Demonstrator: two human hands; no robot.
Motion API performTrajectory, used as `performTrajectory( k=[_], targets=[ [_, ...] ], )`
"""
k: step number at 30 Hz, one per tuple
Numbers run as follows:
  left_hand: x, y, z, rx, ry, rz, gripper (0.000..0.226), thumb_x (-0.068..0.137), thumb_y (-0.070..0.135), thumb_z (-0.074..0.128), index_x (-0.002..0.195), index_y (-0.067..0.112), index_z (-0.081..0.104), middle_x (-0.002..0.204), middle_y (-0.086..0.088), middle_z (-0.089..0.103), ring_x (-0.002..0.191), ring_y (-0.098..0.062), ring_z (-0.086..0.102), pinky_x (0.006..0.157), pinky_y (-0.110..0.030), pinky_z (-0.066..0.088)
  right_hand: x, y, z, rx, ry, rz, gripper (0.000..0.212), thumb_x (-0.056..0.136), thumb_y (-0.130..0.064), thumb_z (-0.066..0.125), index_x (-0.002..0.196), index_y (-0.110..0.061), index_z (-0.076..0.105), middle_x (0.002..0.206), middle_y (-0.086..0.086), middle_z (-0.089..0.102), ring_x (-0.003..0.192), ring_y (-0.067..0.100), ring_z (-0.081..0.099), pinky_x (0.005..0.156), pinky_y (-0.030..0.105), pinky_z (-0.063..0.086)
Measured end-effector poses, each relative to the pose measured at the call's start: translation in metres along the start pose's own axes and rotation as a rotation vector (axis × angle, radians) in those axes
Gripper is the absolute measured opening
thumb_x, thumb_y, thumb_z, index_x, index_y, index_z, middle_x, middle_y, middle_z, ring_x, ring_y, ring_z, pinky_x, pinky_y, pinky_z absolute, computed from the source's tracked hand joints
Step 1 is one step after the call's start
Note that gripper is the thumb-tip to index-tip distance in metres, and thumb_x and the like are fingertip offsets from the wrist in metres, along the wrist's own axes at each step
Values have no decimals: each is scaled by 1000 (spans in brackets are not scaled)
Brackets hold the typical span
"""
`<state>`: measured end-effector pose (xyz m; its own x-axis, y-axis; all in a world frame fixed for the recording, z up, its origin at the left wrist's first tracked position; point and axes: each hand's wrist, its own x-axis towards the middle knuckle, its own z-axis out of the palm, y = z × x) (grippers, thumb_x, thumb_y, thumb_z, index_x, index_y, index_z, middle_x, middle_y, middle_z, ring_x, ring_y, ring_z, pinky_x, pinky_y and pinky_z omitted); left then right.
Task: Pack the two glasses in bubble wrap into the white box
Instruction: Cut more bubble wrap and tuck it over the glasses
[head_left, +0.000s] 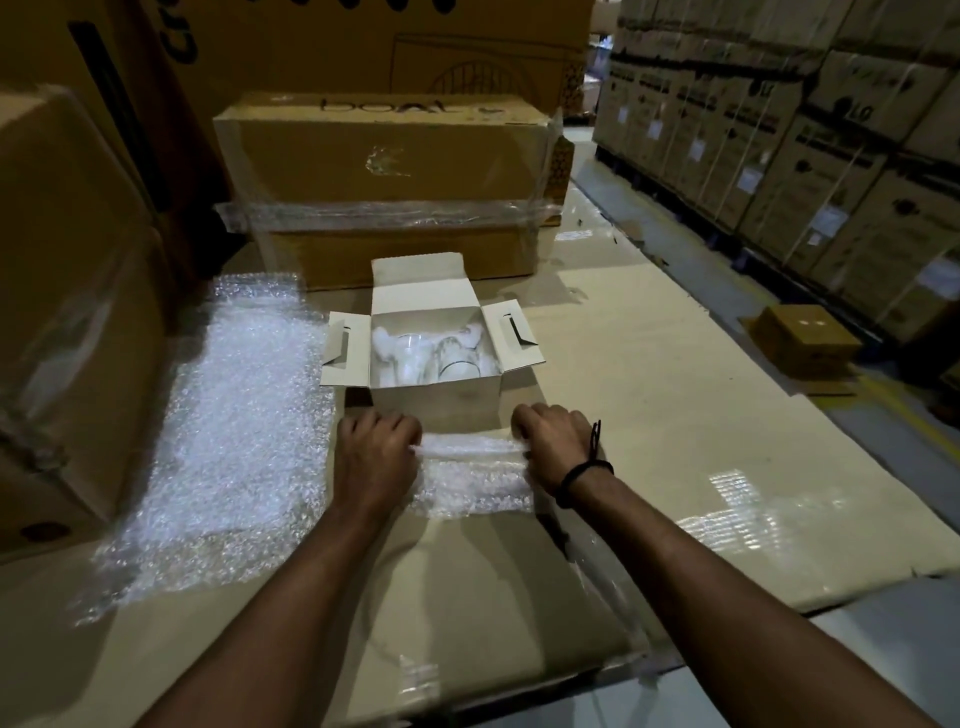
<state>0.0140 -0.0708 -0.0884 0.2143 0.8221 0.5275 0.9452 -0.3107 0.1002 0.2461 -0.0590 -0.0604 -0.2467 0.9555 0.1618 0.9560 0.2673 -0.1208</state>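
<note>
1. While the white box (436, 400) stood open on the cardboard surface (649, 415) with its flaps spread, the two glasses (415, 358) sat inside it side by side, with bubble wrap tucked around them.
2. Just in front of the box, the left hand (376, 447) and the right hand (550, 441) each gripped one end of a small piece of bubble wrap (470, 467), fingers curled round it, so that it stretched between them.
3. A larger sheet of bubble wrap (234, 431) lay flat to the left of the box.
4. The glasses looked thin, smooth and fragile. In my judgement they were best held round the padded body, never by the bare rim.
5. The small piece seemed light, soft and limp, so holding it by its ends suited it. It probably served as padding over the glasses.
</note>
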Motion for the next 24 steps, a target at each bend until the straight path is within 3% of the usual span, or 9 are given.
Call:
performTrajectory(
  k=[3,6,8,11,13,15,17,20,24],
  targets=[
    [-10,-6,2,-66,17,20,24,53,7,58,74,19,56,76,0,57,71,-28,53,66,-36,33,-5,5,4,16,122,-49,28,48,3,58,67,-18,55,69,5,56,63,32,55,56,30,23],
    [-20,-11,-3,-173,10,73,24,53,6,56,75,16,58,89,-1,61,83,-26,54,68,-36,37,-15,10,15,42,111,-197,19,47,-9,54,64,-17,51,71,4,58,61,30,54,54,27,25],
    [-30,-14,-7,-237,-26,109,23,54,7,58,74,16,59,97,2,65,92,-22,55,72,-36,39,-21,17,30,39,3,-258,23,49,-14,60,70,-17,52,77,4,60,69,32,58,53,29,33],
    [-42,-18,-5,-301,-196,107,18,59,18,62,76,22,61,91,13,66,88,-17,59,77,-40,43,-25,26,38,69,-186,-279,19,62,-25,57,80,-21,59,97,1,65,88,31,61,68,32,43],
    [-47,-20,-5,-322,-258,78,15,64,31,62,78,25,63,90,16,66,87,-16,61,79,-41,42,-25,29,30,94,-208,-296,26,69,-40,47,82,-23,62,113,-4,64,106,25,58,83,36,41],
    [-46,-19,-9,-307,-199,70,19,69,39,58,80,26,67,96,14,68,90,-16,62,79,-39,41,-27,29,21,103,-168,-284,43,75,-58,39,88,-26,64,126,-8,59,121,18,49,99,40,33],
    [-42,-12,-13,-282,-102,61,25,76,38,56,90,23,69,110,5,66,103,-18,59,82,-36,40,-27,19,17,128,-113,-272,63,78,-67,29,111,-26,63,139,-4,52,131,18,42,107,41,25],
    [-37,1,-9,-237,-172,18,41,90,40,44,122,20,63,137,-2,55,128,-20,46,98,-35,35,-26,0,26,67,-246,-263,86,77,-67,6,146,-24,33,157,-1,25,143,19,24,114,40,15],
    [-40,5,3,-109,-604,-17,78,84,58,-1,153,32,25,161,6,19,148,-14,17,117,-42,10,-28,-4,43,0,-397,-244,81,80,-64,2,152,-28,8,161,-5,3,147,15,2,117,42,0]
  ],
)
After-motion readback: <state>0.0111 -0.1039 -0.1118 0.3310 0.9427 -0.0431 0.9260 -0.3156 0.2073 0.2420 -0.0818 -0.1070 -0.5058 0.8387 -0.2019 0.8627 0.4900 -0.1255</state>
